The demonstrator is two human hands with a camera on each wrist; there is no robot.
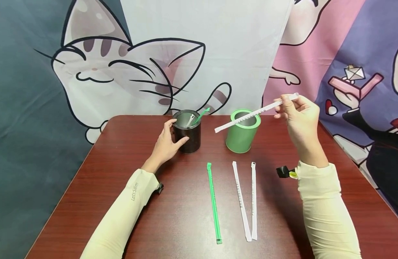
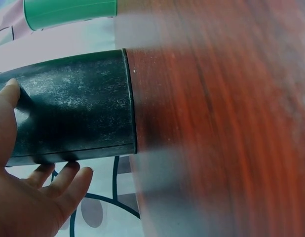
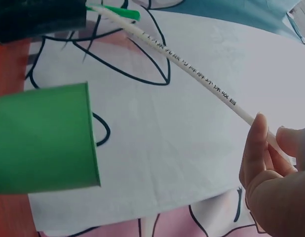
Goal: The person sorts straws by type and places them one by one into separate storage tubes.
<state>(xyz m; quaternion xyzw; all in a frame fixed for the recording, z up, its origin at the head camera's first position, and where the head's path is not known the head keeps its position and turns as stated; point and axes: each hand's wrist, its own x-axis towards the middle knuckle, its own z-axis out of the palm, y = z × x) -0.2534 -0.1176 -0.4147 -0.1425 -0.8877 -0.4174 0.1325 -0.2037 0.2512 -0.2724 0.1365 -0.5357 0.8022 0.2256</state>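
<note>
My left hand (image 1: pixel 166 145) holds the side of a black can (image 1: pixel 191 141), thumb on its front and fingers around its left side. Out of the can's mouth stick a green-wrapped straw (image 1: pixel 203 115) and a white straw end (image 1: pixel 190 120). Raised at the right, my right hand (image 1: pixel 303 124) pinches one end of a white paper-wrapped straw (image 1: pixel 255 112) between thumb and fingers. The straw slants down leftward, in front of the rim of a green can (image 1: pixel 239 140) in the head view. Printed characters run along it in the right wrist view.
On the brown table (image 1: pixel 121 165) lie a green-wrapped straw (image 1: pixel 213 201) and two white-wrapped straws, the left one (image 1: pixel 241 201) and the right one (image 1: pixel 254 201), nearly meeting at their near ends. A cartoon-printed cloth (image 1: pixel 238 64) hangs behind the table.
</note>
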